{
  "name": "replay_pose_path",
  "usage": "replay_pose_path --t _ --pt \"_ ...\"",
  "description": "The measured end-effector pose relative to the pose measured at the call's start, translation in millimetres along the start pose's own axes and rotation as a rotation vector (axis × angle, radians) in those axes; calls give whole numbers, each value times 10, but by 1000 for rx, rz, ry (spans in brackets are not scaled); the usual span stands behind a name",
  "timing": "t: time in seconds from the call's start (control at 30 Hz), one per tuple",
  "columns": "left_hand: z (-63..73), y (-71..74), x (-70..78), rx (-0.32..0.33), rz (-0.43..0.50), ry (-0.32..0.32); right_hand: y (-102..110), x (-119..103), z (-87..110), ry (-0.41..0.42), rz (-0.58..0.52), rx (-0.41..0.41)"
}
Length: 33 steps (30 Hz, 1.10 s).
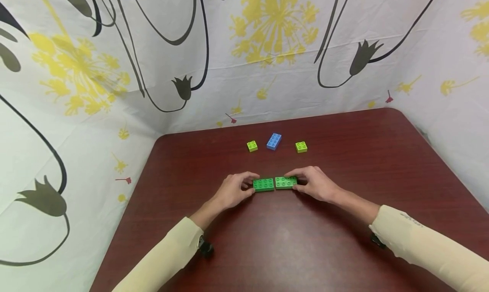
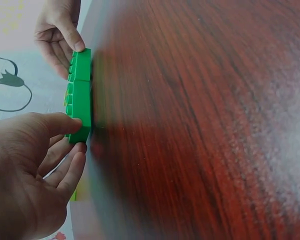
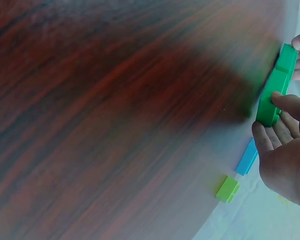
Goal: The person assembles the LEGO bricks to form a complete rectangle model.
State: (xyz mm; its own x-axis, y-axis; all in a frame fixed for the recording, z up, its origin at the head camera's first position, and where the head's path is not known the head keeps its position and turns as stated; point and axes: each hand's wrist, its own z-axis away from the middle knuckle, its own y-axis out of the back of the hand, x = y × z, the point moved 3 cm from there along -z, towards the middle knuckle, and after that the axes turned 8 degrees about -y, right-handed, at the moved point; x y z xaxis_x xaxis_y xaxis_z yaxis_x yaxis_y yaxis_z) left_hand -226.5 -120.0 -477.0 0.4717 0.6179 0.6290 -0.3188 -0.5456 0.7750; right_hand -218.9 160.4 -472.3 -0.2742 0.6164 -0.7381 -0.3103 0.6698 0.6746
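From where I stand, the person's left hand (image 1: 236,190) pinches the outer end of a dark green rectangular plastic brick (image 1: 263,184), thumb on the near side, the brick reaching rightward from the fingertips. Opposite, the right hand (image 1: 315,183) grips the outer end of a lighter green rectangular plastic brick (image 1: 285,182), which points left from that hand. The two bricks lie end to end between the hands on the dark red wood-grain table (image 1: 183,156). Beyond them, a blue rectangular plastic brick (image 1: 274,141) sits between two small square lime-green plastic bricks (image 1: 301,147).
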Motion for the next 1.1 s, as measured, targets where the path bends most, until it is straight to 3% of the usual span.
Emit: replay_pose_path --t 1.1 --pt "-2 -29 18 -21 43 -4 -40 25 11 24 -29 -31"
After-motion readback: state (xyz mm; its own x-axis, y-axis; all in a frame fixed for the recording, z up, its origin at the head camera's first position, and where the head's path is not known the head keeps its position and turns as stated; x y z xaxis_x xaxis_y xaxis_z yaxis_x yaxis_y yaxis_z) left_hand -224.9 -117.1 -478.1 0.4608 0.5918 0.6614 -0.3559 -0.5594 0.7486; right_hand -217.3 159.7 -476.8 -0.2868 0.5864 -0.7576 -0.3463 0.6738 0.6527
